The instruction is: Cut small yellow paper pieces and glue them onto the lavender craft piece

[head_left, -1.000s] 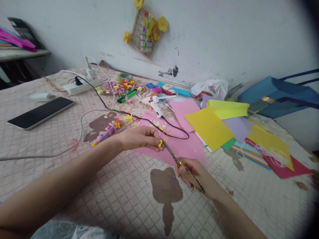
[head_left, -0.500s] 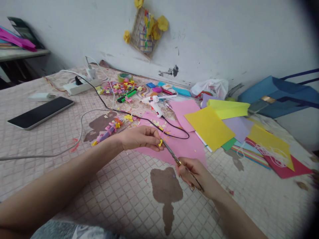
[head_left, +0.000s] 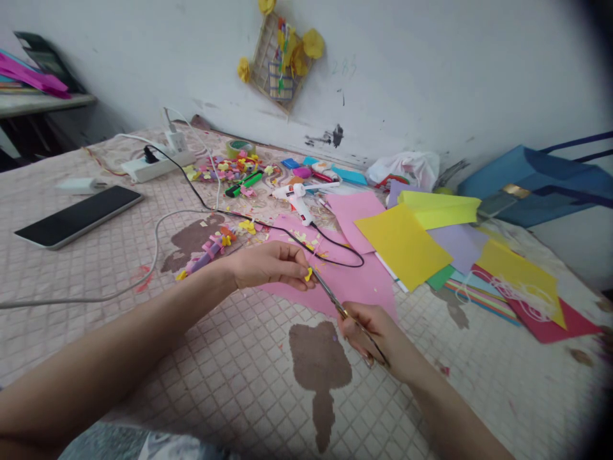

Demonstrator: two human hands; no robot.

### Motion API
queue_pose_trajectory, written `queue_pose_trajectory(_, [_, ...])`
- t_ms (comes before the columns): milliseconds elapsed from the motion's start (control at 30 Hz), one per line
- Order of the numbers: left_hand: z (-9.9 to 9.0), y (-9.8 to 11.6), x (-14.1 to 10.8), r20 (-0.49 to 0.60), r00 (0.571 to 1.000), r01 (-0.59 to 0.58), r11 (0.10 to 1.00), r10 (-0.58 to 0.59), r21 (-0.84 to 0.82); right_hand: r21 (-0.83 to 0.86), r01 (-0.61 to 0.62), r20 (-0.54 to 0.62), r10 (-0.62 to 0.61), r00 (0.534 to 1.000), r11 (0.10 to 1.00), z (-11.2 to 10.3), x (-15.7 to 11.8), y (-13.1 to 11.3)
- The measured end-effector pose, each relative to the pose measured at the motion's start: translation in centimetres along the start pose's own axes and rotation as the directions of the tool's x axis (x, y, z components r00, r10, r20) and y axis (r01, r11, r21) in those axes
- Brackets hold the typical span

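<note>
Between the fingertips of my left hand (head_left: 275,265) is a small yellow paper piece (head_left: 309,275). My right hand (head_left: 376,338) is wrapped round a pair of scissors (head_left: 330,294), whose blades point up and left and meet the yellow piece. Whether the blades are parted is too small to tell. Beneath both hands lies a pink sheet (head_left: 364,281) with small scraps on it. Just beyond my left wrist is a purple strip (head_left: 205,257) trimmed with pink, orange and yellow paper bits.
A white glue gun (head_left: 299,201) lies beyond my hands, its black cord looping across the pink sheet. Coloured sheets (head_left: 405,246) spread to the right, near a blue bag (head_left: 536,185). At left are a phone (head_left: 79,217) and a power strip (head_left: 156,167).
</note>
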State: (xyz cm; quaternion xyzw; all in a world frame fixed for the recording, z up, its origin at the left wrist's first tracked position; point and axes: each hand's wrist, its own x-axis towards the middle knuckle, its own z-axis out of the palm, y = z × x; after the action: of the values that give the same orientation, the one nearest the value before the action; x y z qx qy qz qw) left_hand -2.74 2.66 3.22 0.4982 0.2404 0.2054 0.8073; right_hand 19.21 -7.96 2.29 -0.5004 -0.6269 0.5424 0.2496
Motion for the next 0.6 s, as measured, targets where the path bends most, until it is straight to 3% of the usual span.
queue_pose_trajectory(233, [0.3, -0.1, 0.0, 0.038, 0.999, 0.030, 0.996, -0.034, 0.084, 0.090, -0.013, -0.115, 0.023, 0.993, 0.996, -0.1, 0.5, 0.1])
queue_pose_trajectory(367, [1.0, -0.9, 0.2, 0.099, 0.989, 0.082, 0.969, -0.108, 0.235, 0.104, 0.002, -0.221, 0.021, 0.975, 0.995, 0.1, 0.8, -0.4])
queue_pose_trajectory(600, [2.9, -1.8, 0.2, 0.127, 0.975, 0.120, 0.916, -0.181, 0.382, 0.104, -0.024, -0.146, 0.039, 0.989, 0.994, 1.2, 1.3, -1.1])
